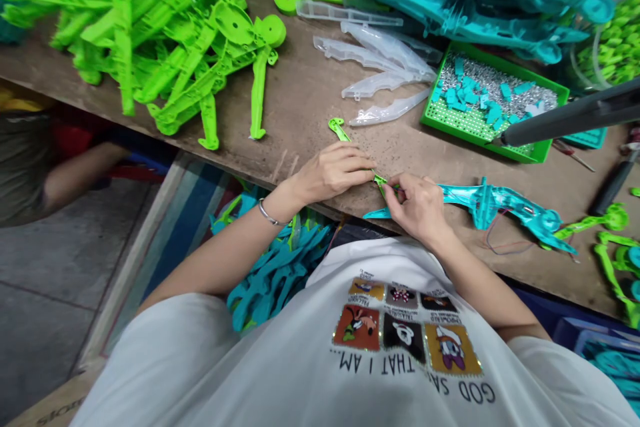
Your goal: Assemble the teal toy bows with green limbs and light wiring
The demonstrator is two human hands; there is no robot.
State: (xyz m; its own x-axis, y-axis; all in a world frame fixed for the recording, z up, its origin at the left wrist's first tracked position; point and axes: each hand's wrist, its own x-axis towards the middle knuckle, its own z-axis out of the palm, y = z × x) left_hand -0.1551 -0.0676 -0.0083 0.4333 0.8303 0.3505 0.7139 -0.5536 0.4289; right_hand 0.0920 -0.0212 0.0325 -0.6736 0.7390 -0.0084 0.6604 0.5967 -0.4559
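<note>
My left hand [331,173] is closed over a slim bright green plastic part [339,129], whose hooked end sticks out past the knuckles. The fingertips of my right hand [419,205] are pinched at the other end of this part; anything small between them is hidden. Beneath my right hand lies a long teal plastic shell [483,201], its tip showing on the left and its body on the right. Thin wires [493,240] trail from the shell onto the table.
A green basket [537,152] holds screws and small teal pieces. Translucent curved strips [373,82] lie beside it. Green parts [165,33] are heaped at left, teal shells [450,10] at the back. A dark tool [565,117] juts in from the right. Another person's arm [83,170] shows at left.
</note>
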